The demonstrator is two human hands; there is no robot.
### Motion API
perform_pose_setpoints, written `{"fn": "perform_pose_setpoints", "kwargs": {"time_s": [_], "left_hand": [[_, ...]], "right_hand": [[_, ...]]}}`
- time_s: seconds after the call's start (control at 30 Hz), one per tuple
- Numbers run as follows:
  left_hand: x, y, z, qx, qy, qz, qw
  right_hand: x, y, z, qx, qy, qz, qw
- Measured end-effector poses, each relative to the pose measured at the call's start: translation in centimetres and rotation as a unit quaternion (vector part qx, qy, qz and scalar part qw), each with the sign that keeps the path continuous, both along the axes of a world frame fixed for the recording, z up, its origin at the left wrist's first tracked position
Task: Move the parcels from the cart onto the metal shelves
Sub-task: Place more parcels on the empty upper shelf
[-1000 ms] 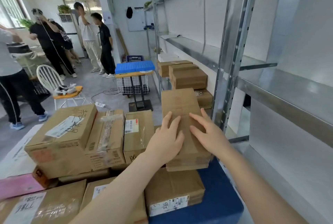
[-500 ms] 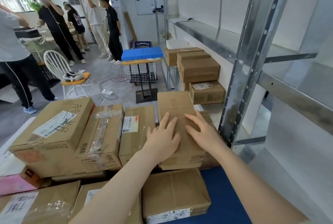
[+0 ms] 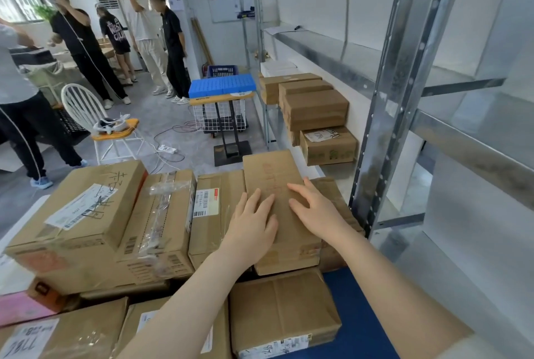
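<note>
"118" on near-left parcel label [image 3: 27,340]

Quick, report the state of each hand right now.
Left hand: open, resting flat on top of the long brown parcel.
Right hand: open, fingers spread on the same parcel.

Your left hand [image 3: 252,227] and right hand [image 3: 318,214] lie on the long brown cardboard parcel [image 3: 271,179], topmost on the blue cart [image 3: 361,315], with the grey metal shelves [image 3: 387,115] to its right.

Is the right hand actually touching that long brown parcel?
Touching. The head view shows the right hand with its fingers spread flat on the top face of the long brown parcel, no gap beneath them.
</note>
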State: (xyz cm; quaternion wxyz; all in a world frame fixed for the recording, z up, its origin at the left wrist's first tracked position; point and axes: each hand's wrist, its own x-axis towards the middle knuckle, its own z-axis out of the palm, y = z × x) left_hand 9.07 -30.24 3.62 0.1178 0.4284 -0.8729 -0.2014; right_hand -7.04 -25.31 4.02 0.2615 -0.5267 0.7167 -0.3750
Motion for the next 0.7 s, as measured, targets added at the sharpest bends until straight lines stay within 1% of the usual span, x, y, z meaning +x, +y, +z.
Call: {"fn": "perform_pose_setpoints", "kwargs": {"time_s": [0.13,0.2,0.27,0.33,0.4,0.47,0.53,0.63,0.7], "left_hand": [[0.2,0.7,1.0,-0.025,-0.023,0.0,0.999],[0.0,1.5,1.8,-0.047,-0.024,-0.021,0.998],[-0.5,2.7,2.7,-0.069,-0.013,-0.063,0.996],[-1.3,4.3,3.5,-0.081,0.005,-0.116,0.99],[-2.3,6.7,4.0,-0.099,0.03,-0.185,0.977],[-3.2,9.9,4.0,-0.12,0.063,-0.267,0.954],[-4.0,13.9,3.6,-0.123,0.084,-0.358,0.922],[-4.8,20.8,2.0,-0.115,0.084,-0.476,0.868],[-4.9,26.1,0.9,-0.111,0.061,-0.528,0.84]], "right_hand": [[0.0,2.9,0.7,-0.017,0.02,-0.032,0.999],[-0.1,5.0,1.0,-0.024,0.036,-0.055,0.998],[-0.1,7.6,1.4,-0.027,0.05,-0.086,0.995],[-0.1,10.5,2.0,-0.027,0.042,-0.122,0.991],[0.3,14.4,2.5,-0.026,0.04,-0.174,0.984],[0.9,18.9,2.7,-0.03,0.039,-0.233,0.971],[2.0,23.9,2.5,-0.026,0.042,-0.294,0.955],[4.5,31.9,1.8,0.0,0.072,-0.381,0.922],[6.4,37.7,1.2,0.028,0.103,-0.43,0.897]]}}
